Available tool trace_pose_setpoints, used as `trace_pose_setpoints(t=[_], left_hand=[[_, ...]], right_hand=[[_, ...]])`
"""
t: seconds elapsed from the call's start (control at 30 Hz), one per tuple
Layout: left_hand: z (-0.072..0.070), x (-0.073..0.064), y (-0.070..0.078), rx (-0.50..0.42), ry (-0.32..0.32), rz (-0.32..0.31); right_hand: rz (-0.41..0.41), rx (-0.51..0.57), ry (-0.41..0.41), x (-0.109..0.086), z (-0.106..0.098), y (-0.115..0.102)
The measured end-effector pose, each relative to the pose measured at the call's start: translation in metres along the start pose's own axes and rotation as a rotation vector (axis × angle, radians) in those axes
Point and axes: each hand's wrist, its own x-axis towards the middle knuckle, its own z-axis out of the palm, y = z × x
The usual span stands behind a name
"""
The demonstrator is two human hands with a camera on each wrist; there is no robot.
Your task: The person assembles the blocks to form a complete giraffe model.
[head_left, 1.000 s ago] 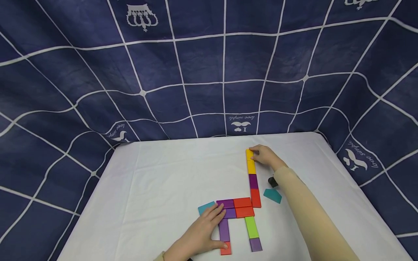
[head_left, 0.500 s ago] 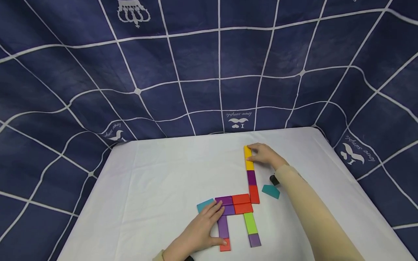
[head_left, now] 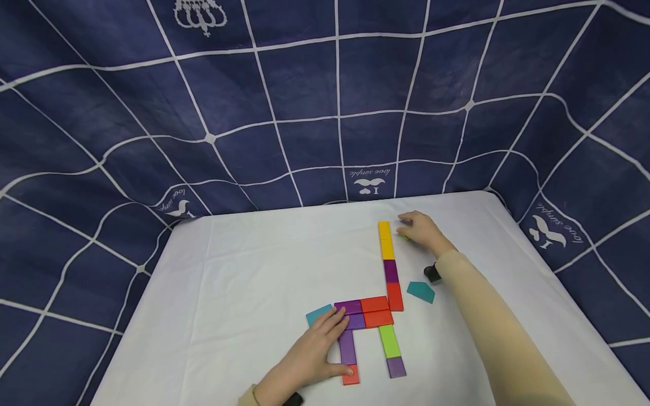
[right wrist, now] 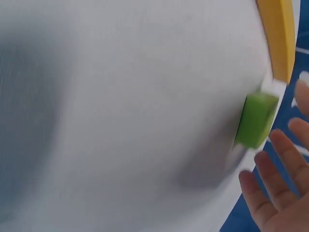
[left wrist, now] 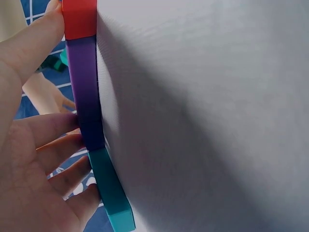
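Note:
My left hand (head_left: 312, 347) rests with its fingers spread on the purple blocks (head_left: 347, 347), and its thumb touches the red end block (head_left: 350, 375). A teal block (left wrist: 112, 191) lies at its fingertips in the left wrist view. On the right side, my right hand (head_left: 421, 228) is just right of the column of yellow blocks (head_left: 385, 239). Its fingers are loosely bent and apart from the column. A green block (right wrist: 257, 120) sits close to those fingers in the right wrist view; in the head view the hand mostly covers it.
Below the yellow blocks the column continues with a purple block (head_left: 391, 271) and a red block (head_left: 394, 296). Red blocks (head_left: 377, 311) and a lime-green block (head_left: 389, 341) join the layout on the white table (head_left: 244, 282). A teal angular piece (head_left: 421, 291) lies to its right.
The right hand has come off the yellow blocks and shifted right, and some green now shows beneath it. My left hand stays on its blocks. The head view has tilted slightly.

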Motion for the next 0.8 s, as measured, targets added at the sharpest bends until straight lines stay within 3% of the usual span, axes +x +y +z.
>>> trace_pose_setpoints(t=[0.23, 0.4, 0.6, 0.8], left_hand=[[-0.001, 0.000, 0.000, 0.015, 0.004, 0.004], [-0.001, 0.002, -0.001, 0.018, 0.001, 0.000], [-0.001, 0.001, -0.001, 0.006, 0.001, -0.006], [0.000, 0.001, 0.000, 0.008, 0.006, 0.000]], right_hand=[[0.073, 0.005, -0.031, -0.003, -0.002, 0.011], [0.100, -0.004, -0.008, -0.001, -0.002, 0.011], [0.138, -0.003, 0.057, 0.003, 0.000, 0.009], [0.101, -0.020, 0.178, 0.007, 0.003, 0.010]])
